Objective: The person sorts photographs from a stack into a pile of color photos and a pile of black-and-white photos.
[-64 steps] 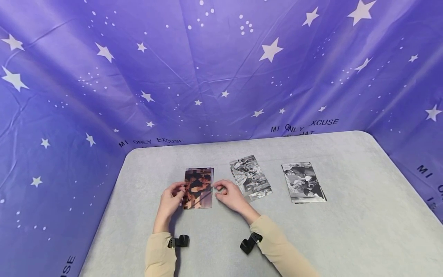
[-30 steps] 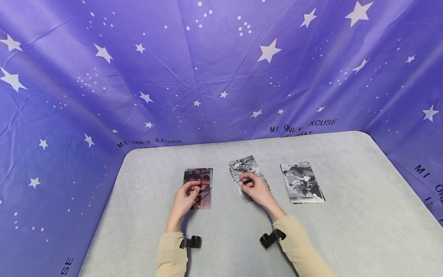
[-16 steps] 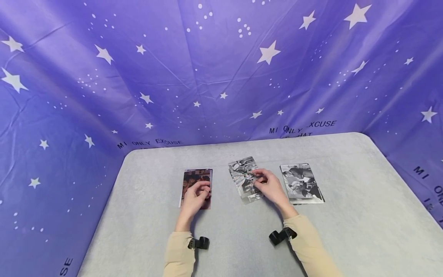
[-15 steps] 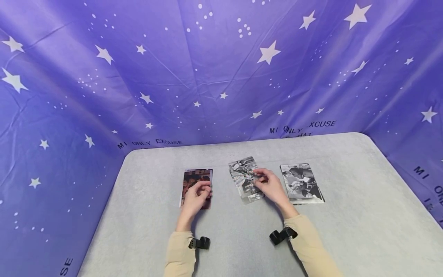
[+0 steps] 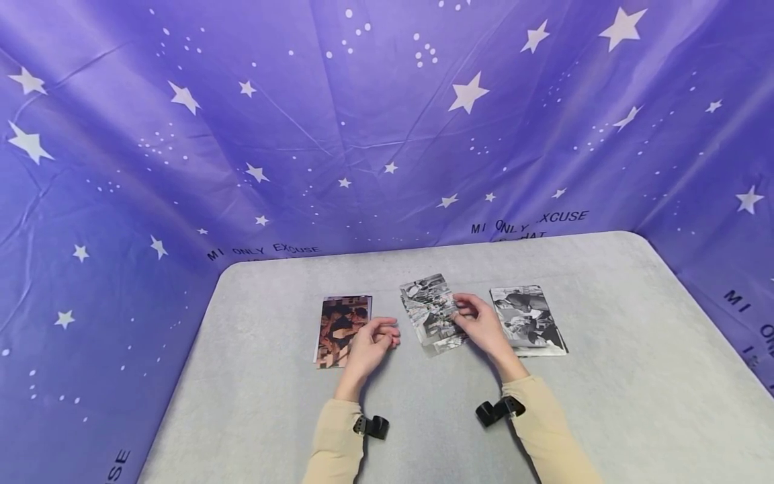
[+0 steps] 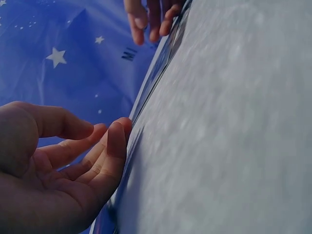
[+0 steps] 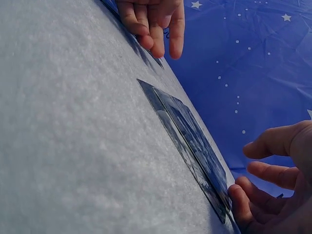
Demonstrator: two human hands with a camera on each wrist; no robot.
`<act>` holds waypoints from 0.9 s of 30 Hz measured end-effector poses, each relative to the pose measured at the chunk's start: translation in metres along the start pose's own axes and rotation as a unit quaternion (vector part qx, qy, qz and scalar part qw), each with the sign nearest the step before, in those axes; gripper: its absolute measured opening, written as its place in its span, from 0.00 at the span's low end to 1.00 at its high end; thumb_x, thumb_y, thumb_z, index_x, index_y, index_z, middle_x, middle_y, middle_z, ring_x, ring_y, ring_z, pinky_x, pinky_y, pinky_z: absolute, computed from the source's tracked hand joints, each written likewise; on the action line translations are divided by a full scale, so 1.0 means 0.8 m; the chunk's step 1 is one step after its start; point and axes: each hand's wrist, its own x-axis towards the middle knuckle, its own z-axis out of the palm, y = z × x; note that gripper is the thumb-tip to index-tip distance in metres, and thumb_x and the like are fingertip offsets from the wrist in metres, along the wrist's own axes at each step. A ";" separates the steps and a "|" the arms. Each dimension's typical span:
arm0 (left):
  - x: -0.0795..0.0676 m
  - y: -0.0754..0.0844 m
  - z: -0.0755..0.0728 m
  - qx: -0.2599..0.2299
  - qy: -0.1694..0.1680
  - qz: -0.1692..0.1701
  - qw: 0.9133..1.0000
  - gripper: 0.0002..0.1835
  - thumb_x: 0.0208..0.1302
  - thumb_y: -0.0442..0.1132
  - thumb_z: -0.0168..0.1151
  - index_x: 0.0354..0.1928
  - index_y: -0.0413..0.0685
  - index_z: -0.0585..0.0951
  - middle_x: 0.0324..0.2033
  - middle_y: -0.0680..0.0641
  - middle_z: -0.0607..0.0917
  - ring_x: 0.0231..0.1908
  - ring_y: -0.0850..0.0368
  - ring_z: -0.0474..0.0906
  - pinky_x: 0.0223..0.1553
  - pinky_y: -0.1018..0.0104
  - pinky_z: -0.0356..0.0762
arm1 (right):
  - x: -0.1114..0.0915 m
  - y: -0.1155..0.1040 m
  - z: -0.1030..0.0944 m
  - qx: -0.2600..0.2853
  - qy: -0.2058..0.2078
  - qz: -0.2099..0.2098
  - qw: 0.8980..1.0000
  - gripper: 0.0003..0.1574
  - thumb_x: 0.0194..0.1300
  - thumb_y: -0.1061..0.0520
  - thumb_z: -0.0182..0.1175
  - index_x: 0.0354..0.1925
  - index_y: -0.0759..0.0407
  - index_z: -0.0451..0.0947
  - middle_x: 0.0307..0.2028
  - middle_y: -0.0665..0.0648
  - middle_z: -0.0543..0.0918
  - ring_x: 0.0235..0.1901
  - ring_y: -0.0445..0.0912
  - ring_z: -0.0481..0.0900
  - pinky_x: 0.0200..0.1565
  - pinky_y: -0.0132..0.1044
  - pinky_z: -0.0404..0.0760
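My left hand [image 5: 370, 346] hovers over the right edge of a small stack topped by a colour photo [image 5: 334, 326]. Its fingers are loosely bent, and the left wrist view shows nothing between thumb and fingers [image 6: 92, 165]. At the right edge of the tilted black-and-white photos [image 5: 426, 306] is my right hand [image 5: 482, 327]. Its thumb and fingers stand apart in the right wrist view, with a fingertip [image 7: 238, 195] at the upper photo's edge; whether it touches is unclear. These photos overlap unevenly, the lower one [image 7: 168, 127] sticking out.
Another stack with a black-and-white photo [image 5: 527, 316] on top lies to the right, close by my right hand. Everything rests on a grey table [image 5: 635, 376]. A purple star-printed curtain [image 5: 375, 121] hangs behind and at both sides. Both wrists carry a black camera [image 5: 498, 411].
My left hand has moved right across the colour photo to its right edge. The right hand has gone from the gap between stacks over the middle photos to their right edge.
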 end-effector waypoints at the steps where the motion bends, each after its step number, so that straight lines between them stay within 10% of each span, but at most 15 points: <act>1: 0.003 -0.006 0.003 -0.002 0.001 0.000 1.000 0.16 0.60 0.17 0.49 0.50 0.19 0.73 0.36 0.24 0.81 0.37 0.29 0.79 0.39 0.53 0.81 | 0.000 0.001 -0.001 -0.001 -0.002 0.000 1.000 0.26 0.58 0.72 0.60 0.56 0.74 0.73 0.49 0.72 0.78 0.47 0.62 0.77 0.51 0.44 0.74; 11: 0.017 -0.016 0.030 0.048 0.024 -0.001 0.999 0.24 0.56 0.27 0.60 0.57 0.34 0.75 0.47 0.34 0.82 0.44 0.44 0.81 0.42 0.64 0.78 | 0.004 0.004 -0.005 -0.027 -0.018 0.001 0.999 0.32 0.58 0.70 0.59 0.61 0.75 0.68 0.52 0.74 0.76 0.49 0.63 0.76 0.54 0.51 0.72; 27: 0.007 0.011 0.036 -0.042 0.027 -0.032 0.998 0.28 0.55 0.23 0.57 0.60 0.26 0.67 0.52 0.23 0.74 0.42 0.43 0.80 0.33 0.68 0.75 | -0.007 -0.004 -0.005 0.003 -0.032 0.021 0.999 0.36 0.59 0.69 0.61 0.65 0.71 0.65 0.53 0.73 0.76 0.46 0.59 0.77 0.43 0.31 0.75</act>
